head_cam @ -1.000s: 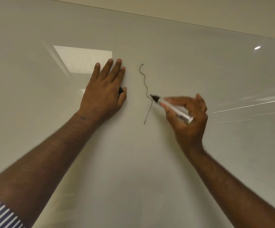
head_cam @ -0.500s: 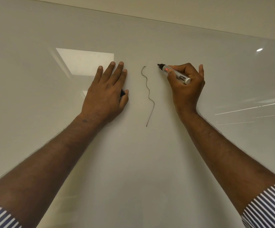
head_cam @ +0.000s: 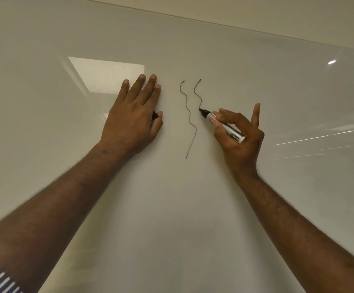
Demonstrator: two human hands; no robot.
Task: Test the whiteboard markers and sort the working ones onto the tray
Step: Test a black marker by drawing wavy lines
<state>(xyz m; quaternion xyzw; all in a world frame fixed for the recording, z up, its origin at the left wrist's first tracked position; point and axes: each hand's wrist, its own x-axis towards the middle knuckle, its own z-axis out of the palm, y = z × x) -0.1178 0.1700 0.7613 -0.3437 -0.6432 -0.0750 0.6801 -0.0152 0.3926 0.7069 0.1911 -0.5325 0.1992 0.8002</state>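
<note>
**Whiteboard carries two wavy test lines**

Glossy whiteboard (head_cam: 172, 208) fills almost the whole view, its top edge running just below a strip of cream wall (head_cam: 298, 13), with a bright rectangular reflection (head_cam: 108, 75) at upper left. The right hand (head_cam: 238, 136) grips a marker (head_cam: 222, 125), fingers and thumb curled round the silver barrel, little finger sticking up. Its black tip touches the board at the lower end of the shorter wavy line (head_cam: 197, 94). Just left of that runs a longer wavy line (head_cam: 188, 119). The left hand (head_cam: 133, 117) lies flat on the board, fingers straight, with a small black object (head_cam: 155, 115) under the palm by the thumb. Bare board lies open below and to the right of both hands.
</note>
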